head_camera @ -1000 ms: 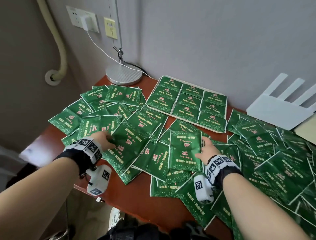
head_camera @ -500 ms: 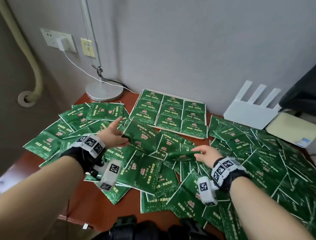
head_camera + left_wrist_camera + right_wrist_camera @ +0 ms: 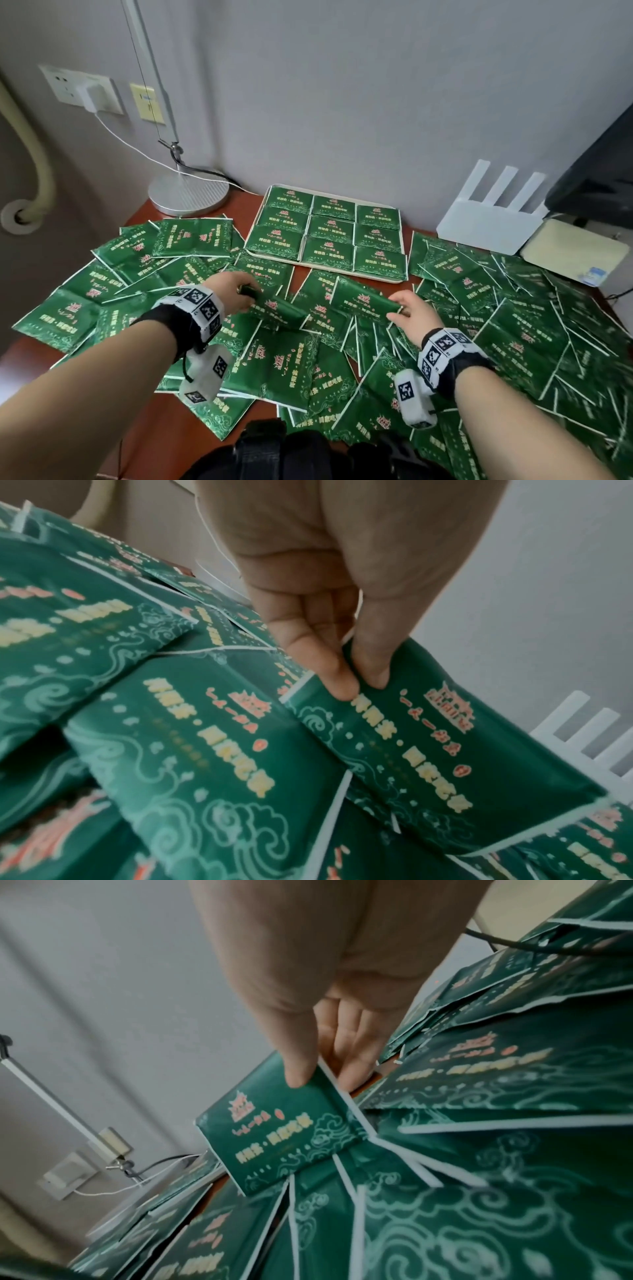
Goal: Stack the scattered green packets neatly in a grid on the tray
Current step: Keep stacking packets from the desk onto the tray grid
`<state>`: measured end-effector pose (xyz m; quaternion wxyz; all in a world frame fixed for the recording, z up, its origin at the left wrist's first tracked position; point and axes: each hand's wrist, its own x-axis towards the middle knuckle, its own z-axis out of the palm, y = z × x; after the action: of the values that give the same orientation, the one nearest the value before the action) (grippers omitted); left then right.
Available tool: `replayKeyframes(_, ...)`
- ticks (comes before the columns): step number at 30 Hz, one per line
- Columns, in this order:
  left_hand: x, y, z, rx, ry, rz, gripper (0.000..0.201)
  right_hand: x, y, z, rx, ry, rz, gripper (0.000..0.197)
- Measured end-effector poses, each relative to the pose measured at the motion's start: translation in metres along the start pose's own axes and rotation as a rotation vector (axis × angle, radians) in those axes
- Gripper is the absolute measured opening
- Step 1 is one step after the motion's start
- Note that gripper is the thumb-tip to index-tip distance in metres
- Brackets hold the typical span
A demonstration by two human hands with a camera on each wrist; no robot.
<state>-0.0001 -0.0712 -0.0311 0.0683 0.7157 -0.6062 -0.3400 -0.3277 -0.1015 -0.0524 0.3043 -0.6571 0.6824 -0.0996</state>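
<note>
Several green packets lie scattered over the red-brown table (image 3: 144,425). A white tray (image 3: 329,271) at the back holds a three-by-three grid of packets (image 3: 331,229). My left hand (image 3: 239,291) pinches the end of one green packet (image 3: 277,310), lifted above the pile; in the left wrist view thumb and fingers (image 3: 339,680) clamp that packet (image 3: 445,750) by its edge. My right hand (image 3: 406,313) pinches another green packet (image 3: 363,301) by its right end, also raised; in the right wrist view my thumb (image 3: 298,1069) lies on top of that packet (image 3: 277,1137).
A round lamp base (image 3: 188,193) with its pole stands at the back left, a white cable running to a wall socket (image 3: 82,90). A white router (image 3: 489,219) and a cream pad (image 3: 575,250) sit at the back right. Loose packets cover the table's left and right sides.
Both hands have lifted a packet each off the pile and carried them toward the tray; a second ago they lay flat on the packets. The head view has tilted upward.
</note>
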Motion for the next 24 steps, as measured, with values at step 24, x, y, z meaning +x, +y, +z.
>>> replayKeyframes(24,0.028,0.055,0.008,-0.176,-0.117,0.063,0.008,0.027,-0.029,-0.004,-0.030,0.027,-0.182,0.023)
